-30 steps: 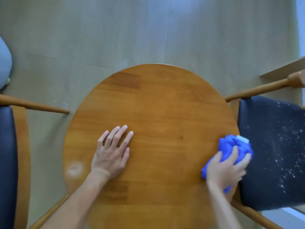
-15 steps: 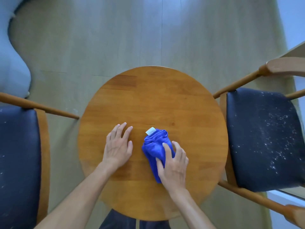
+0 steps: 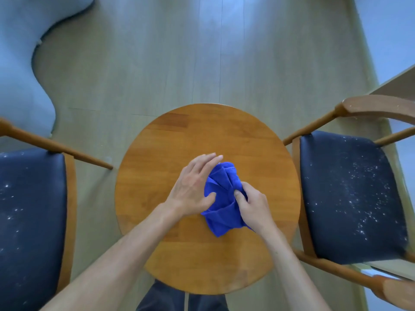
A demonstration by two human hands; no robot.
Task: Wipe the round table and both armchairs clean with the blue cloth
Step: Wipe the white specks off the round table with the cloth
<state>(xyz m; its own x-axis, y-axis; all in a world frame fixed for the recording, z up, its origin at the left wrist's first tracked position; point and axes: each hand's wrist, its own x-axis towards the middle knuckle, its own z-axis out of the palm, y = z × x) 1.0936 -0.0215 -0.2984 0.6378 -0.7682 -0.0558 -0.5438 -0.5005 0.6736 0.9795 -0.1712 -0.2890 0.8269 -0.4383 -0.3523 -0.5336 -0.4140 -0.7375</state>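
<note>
forearms point(image 3: 116, 254): bare, no sleeves | hands: bare | trousers point(image 3: 161, 298): dark

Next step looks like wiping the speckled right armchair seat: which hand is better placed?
Probably the right hand: it already pinches the blue cloth and is nearer that seat. The left hand only rests flat on it.

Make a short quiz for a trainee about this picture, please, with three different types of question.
1. True or false: both hands touch the cloth.
2. Which seat shows more white specks?
A. left seat
B. right seat
C. neither has any
3. Fill in: the cloth lies on the ____.

Key
1. True: the left hand lies against it and the right hand pinches it.
2. B
3. table
</note>
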